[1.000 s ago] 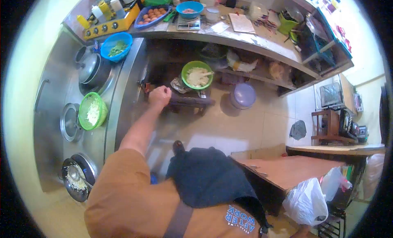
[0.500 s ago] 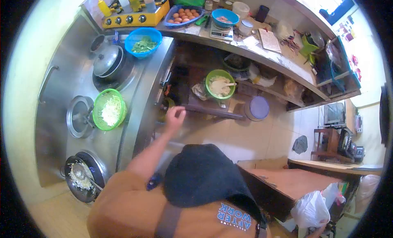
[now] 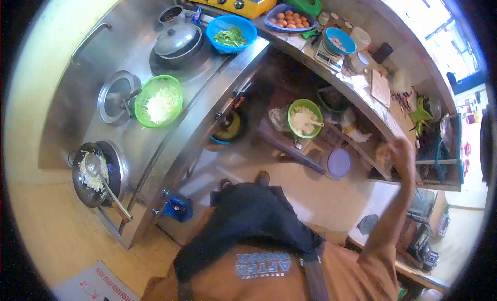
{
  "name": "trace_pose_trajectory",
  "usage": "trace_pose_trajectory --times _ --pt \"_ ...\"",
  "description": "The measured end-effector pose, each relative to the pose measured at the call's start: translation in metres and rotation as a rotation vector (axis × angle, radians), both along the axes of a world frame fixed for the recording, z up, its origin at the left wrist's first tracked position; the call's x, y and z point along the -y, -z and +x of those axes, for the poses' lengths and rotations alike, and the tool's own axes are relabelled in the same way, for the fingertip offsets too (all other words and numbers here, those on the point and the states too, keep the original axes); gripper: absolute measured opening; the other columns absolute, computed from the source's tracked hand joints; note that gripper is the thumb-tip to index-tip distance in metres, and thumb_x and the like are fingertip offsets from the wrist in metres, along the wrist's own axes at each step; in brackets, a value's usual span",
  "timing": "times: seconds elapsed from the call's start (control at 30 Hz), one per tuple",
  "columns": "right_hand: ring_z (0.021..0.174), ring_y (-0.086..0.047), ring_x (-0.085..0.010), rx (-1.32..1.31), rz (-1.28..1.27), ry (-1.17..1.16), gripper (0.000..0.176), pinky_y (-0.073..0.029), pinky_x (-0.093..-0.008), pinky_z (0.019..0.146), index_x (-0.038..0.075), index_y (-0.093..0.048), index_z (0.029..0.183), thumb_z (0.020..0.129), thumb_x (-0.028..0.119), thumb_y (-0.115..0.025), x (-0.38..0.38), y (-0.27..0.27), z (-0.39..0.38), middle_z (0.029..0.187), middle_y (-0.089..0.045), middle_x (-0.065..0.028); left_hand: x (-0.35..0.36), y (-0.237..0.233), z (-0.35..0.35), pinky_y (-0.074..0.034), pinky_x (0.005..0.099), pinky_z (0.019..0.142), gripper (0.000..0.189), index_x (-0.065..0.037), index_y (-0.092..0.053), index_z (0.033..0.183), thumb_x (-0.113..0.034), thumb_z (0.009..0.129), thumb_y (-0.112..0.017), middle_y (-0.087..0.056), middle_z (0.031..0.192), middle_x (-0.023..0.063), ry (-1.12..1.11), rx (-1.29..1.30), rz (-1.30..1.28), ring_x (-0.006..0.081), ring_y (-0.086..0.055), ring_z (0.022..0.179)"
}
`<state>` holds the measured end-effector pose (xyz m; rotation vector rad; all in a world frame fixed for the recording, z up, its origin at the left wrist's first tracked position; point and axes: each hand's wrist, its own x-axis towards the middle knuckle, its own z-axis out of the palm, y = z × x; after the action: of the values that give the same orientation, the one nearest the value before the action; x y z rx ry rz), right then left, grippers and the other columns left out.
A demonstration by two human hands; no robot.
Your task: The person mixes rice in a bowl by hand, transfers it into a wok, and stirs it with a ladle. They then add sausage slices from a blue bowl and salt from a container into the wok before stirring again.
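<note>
My right hand (image 3: 403, 150) is raised at the right, level with the lower shelf (image 3: 362, 151) under the long counter. It is blurred, so I cannot tell whether it holds anything; a tan lump (image 3: 384, 154) lies just left of it. My left hand is out of view. Below me are my orange shirt and dark apron (image 3: 248, 218). A green bowl of white food with a spoon (image 3: 305, 118) stands on a low stool, left of the hand.
The steel stove runs along the left, with a wok and ladle (image 3: 93, 174), a green colander of shredded cabbage (image 3: 159, 100), a lidded pot (image 3: 176, 39) and a blue basket of greens (image 3: 231, 34). A purple-lidded tub (image 3: 339, 164) stands on the floor. Eggs (image 3: 291, 19) and a scale (image 3: 331, 50) sit on the counter.
The view has swung left and turned. My left hand has left the stove front and dropped out of sight. My right arm has risen toward the shelf at the right.
</note>
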<state>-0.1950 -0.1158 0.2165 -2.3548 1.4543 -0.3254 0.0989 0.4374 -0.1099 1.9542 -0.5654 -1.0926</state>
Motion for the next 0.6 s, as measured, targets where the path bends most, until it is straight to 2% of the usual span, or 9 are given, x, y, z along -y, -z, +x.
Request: trace_pose_trajectory --times 0.03,0.07,0.13,0.2,0.27,0.4,0.47,0.53,0.6 --pt "0.084 -0.062 -0.0218 -0.273 -0.034 0.014 0.027 -0.049 -0.0339 0.075 -0.002 -0.064 0.1 0.082 0.017 -0.068 -0.018 -0.016 0.06 0.092 -0.067 -0.0132 -0.004 0.001 0.0 -0.048 0.0352 0.083 0.028 -0.005 -0.062 0.108 -0.022 0.087 -0.062 -0.065 0.095 0.0128 -0.028 0.001 0.013 0.0203 -0.061 0.093" --pt "0.08 -0.062 -0.0194 0.14 -0.001 -0.091 0.034 -0.048 -0.0344 0.076 -0.002 -0.064 0.098 0.08 0.025 -0.071 0.001 0.023 0.06 0.088 -0.066 -0.0133 -0.006 0.001 0.001 -0.048 0.0352 0.083 0.028 -0.005 -0.062 0.108 -0.022 0.087 -0.062 -0.065 0.095 0.0127 -0.051 0.003 0.024 0.0203 -0.061 0.093" --pt "0.082 -0.065 -0.021 0.177 0.159 -0.021 0.031 -0.05 -0.0343 0.075 0.002 -0.068 0.101 0.081 0.026 -0.07 0.016 0.043 0.108 0.087 -0.069 -0.0126 -0.004 -0.001 0.008 -0.048 0.0351 0.082 0.028 -0.005 -0.062 0.109 -0.023 0.087 -0.062 -0.065 0.095 0.0127 -0.073 0.005 0.036 0.0202 -0.061 0.093" --pt "0.08 -0.066 -0.0205 0.115 -0.035 -0.074 0.035 -0.05 -0.0336 0.076 0.005 -0.069 0.101 0.079 0.031 -0.071 0.046 0.062 0.142 0.089 -0.07 -0.0128 0.0 -0.001 0.018 -0.048 0.0351 0.082 0.029 -0.005 -0.062 0.109 -0.023 0.087 -0.062 -0.065 0.095 0.0127 -0.088 0.008 0.04 0.0202 -0.061 0.093" --pt "0.081 -0.067 -0.0215 0.073 -0.138 0.006 0.034 -0.051 -0.033 0.077 0.006 -0.071 0.098 0.077 0.033 -0.072 0.109 0.086 0.17 0.091 -0.07 -0.0127 0.008 -0.003 0.025 -0.048 0.0351 0.082 0.029 -0.005 -0.062 0.109 -0.023 0.087 -0.062 -0.065 0.095 0.0126 -0.1 -0.001 0.06 0.0201 -0.061 0.093" --pt "0.083 -0.067 -0.0218 0.342 -0.063 0.063 0.03 -0.051 -0.0339 0.075 0.008 -0.072 0.095 0.077 0.032 -0.071 0.211 0.095 0.223 0.091 -0.07 -0.0117 0.041 -0.001 0.042 -0.048 0.0351 0.082 0.03 -0.005 -0.062 0.11 -0.024 0.087 -0.062 -0.065 0.096 0.0126 -0.106 -0.015 0.118 0.0201 -0.061 0.093" --pt "0.082 -0.067 -0.0203 0.334 -0.102 0.096 0.028 -0.051 -0.0339 0.075 0.007 -0.071 0.096 0.078 0.029 -0.07 0.26 0.105 0.256 0.09 -0.071 -0.0104 0.066 -0.001 0.051 -0.048 0.0351 0.082 0.03 -0.005 -0.062 0.11 -0.024 0.087 -0.062 -0.065 0.096 0.0126 -0.109 -0.026 0.156 0.02 -0.061 0.093" --pt "0.085 -0.067 -0.0199 0.239 -0.131 0.011 0.026 -0.051 -0.0342 0.074 0.011 -0.07 0.102 0.081 0.027 -0.069 0.307 0.127 0.286 0.095 -0.07 -0.0114 0.093 -0.002 0.059 -0.048 0.0351 0.082 0.03 -0.005 -0.061 0.111 -0.025 0.087 -0.062 -0.065 0.096 0.0125 -0.112 -0.035 0.2 0.02 -0.061 0.093" --pt "0.087 -0.067 -0.0222 0.223 -0.016 0.027 0.025 -0.051 -0.0352 0.075 0.011 -0.07 0.102 0.082 0.026 -0.068 0.325 0.131 0.317 0.096 -0.069 -0.0125 0.119 -0.003 0.067 -0.048 0.0351 0.082 0.031 -0.005 -0.061 0.111 -0.025 0.087 -0.062 -0.065 0.096 0.0125 -0.118 -0.048 0.25 0.0199 -0.061 0.093"
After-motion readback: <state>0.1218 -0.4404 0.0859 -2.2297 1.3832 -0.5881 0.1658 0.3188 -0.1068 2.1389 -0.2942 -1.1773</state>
